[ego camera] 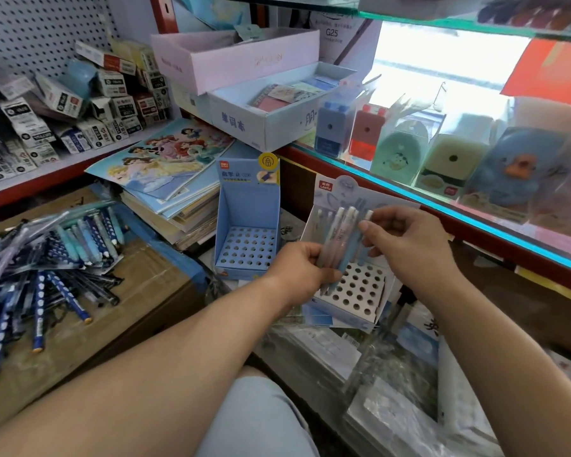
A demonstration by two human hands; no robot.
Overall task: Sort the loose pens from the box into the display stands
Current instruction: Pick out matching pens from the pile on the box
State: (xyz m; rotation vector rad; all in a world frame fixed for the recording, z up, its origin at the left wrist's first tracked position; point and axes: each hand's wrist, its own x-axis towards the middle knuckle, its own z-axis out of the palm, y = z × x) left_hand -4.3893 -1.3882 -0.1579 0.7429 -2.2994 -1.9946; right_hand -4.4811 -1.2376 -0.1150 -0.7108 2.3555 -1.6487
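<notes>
Left hand (297,265) grips pens (341,233) near-upright, tips down.

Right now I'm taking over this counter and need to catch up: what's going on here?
A person is filling pen stands. The left hand grips a bunch of pens over the white stand, while the fingers of the right hand pinch the top of one of them. The holes that show in the white stand and the blue stand are empty. A heap of pens lies on the cardboard box.
</notes>
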